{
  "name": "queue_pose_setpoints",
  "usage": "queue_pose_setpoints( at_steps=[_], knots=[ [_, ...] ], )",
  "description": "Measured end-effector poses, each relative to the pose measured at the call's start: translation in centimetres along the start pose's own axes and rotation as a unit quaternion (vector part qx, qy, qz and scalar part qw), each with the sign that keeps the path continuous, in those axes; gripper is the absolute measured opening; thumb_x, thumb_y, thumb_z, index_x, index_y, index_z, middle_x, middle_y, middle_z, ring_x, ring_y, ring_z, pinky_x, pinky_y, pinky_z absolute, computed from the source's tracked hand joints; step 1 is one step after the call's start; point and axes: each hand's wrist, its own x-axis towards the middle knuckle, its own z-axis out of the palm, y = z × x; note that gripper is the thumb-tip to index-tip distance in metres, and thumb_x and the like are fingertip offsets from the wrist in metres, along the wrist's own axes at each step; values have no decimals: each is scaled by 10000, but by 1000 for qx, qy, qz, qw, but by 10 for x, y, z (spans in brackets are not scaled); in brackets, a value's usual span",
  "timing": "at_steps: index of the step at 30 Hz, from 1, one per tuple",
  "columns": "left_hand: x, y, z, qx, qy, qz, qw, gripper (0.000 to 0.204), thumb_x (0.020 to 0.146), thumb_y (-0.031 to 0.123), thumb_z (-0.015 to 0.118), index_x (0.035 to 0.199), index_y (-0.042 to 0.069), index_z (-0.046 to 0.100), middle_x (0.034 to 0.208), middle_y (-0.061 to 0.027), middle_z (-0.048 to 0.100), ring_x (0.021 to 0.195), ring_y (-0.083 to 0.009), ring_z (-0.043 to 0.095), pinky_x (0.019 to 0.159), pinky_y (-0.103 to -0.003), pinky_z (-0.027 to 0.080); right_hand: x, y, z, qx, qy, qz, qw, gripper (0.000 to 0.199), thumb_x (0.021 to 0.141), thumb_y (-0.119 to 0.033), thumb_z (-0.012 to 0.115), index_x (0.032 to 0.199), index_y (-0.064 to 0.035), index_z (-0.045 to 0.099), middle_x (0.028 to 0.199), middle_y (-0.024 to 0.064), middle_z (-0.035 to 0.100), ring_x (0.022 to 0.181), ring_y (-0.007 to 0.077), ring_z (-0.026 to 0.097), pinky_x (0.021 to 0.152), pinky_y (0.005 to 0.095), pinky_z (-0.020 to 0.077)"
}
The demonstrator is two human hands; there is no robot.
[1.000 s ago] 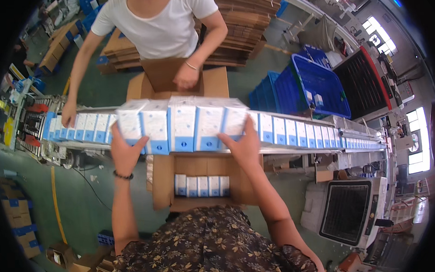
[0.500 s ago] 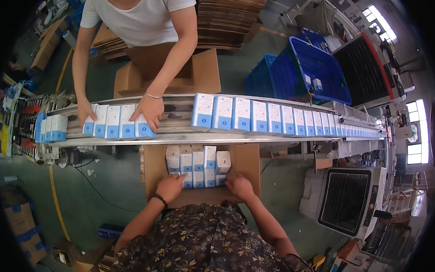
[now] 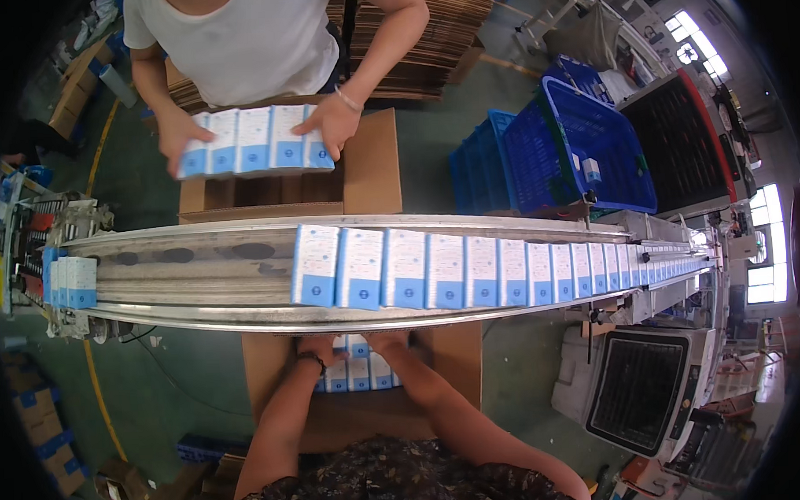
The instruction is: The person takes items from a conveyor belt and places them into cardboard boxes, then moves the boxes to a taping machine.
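Below the conveyor's near edge, an open cardboard carton [image 3: 455, 371] holds rows of small white-and-blue boxes [image 3: 358, 370]. My left hand [image 3: 319, 348] reaches into its far left part, thumb toward the boxes. My right hand [image 3: 387, 340] reaches in over the boxes a little to the right. The conveyor's edge hides most fingers of both hands, so their grip does not show. Across the conveyor, a co-worker in a white shirt holds a row of several white-and-blue boxes [image 3: 253, 139] between two hands, above another open carton [image 3: 373, 176].
The conveyor [image 3: 190, 279] runs left to right, carrying a long line of upright boxes [image 3: 404, 272] and a small group [image 3: 77, 283] at its left end. Blue crates [image 3: 537, 148] stand beyond it. A cooler-like machine [image 3: 642, 383] stands right; flattened cardboard [image 3: 437, 46] is stacked behind the co-worker.
My hands have moved farther into the carton, under the conveyor's edge. The co-worker has lifted a row of boxes off the conveyor. The conveyor's line reaches farther left, and the view has shifted.
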Motion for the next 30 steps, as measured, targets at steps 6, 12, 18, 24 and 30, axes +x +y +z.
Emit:
queue_pose_setpoints(
  at_steps=[6,12,18,24,30],
  knots=[
    [30,26,-15,28,-25,-28,999,810,850,492,606,1510,157,278,1572,-131,234,1438,-322,242,1177,-445,238,-15,67,-5,-89,-56,-89,990,441,922,-317,565,1253,-25,574,1289,177,568,1225,346,509,1039,464,388],
    [-106,102,-93,14,262,351,899,231,832,130,606,1046,67,668,1052,-130,657,951,-316,620,808,-469,511,-151,70,-178,444,-213,-205,846,283,940,-217,619,1165,-47,635,1086,134,676,1025,251,645,895,344,505],
    [-135,59,-215,-34,688,18,725,568,821,263,709,1272,-2,487,936,-153,639,854,-369,596,823,-474,464,-138,73,-263,90,387,-179,900,522,891,-179,632,1302,89,454,1290,278,518,1124,435,525,954,448,447],
    [-106,31,-218,-264,459,-62,846,787,773,498,751,1298,-10,458,1023,-190,661,945,-366,635,840,-423,490,-93,20,-282,136,245,-60,958,964,825,-535,666,1381,156,288,1190,310,580,1036,422,613,896,436,494],
    [-152,12,-236,-296,476,-38,828,765,717,538,784,1187,5,503,1031,-202,683,964,-351,662,833,-401,503,-116,-18,-298,248,233,-102,935,1011,760,-552,729,1371,129,299,1110,293,629,1054,416,618,889,438,496]
  ],
)
